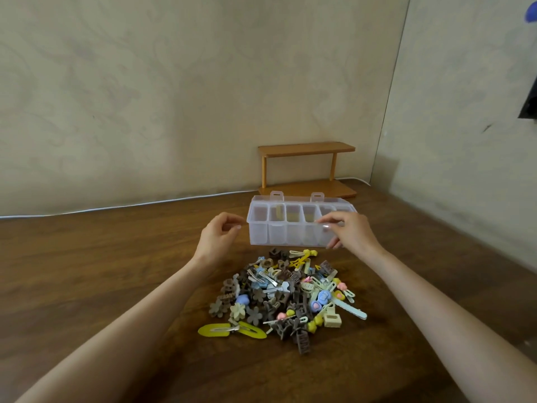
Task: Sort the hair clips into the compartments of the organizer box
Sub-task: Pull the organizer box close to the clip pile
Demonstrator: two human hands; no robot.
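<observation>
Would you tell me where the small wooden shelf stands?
In the head view, the shelf stands right of centre against the wall, just behind the box.

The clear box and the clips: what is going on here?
A person's right hand grips the organizer box at its front; the left hand, curled, is beside its left end, contact unclear. The pile of hair clips lies on the table before it, nearly all unsorted; one pale clip stands in the second compartment from the left.

Open tabletop [101,257] left (shelf [308,170] behind box [290,234])
</observation>
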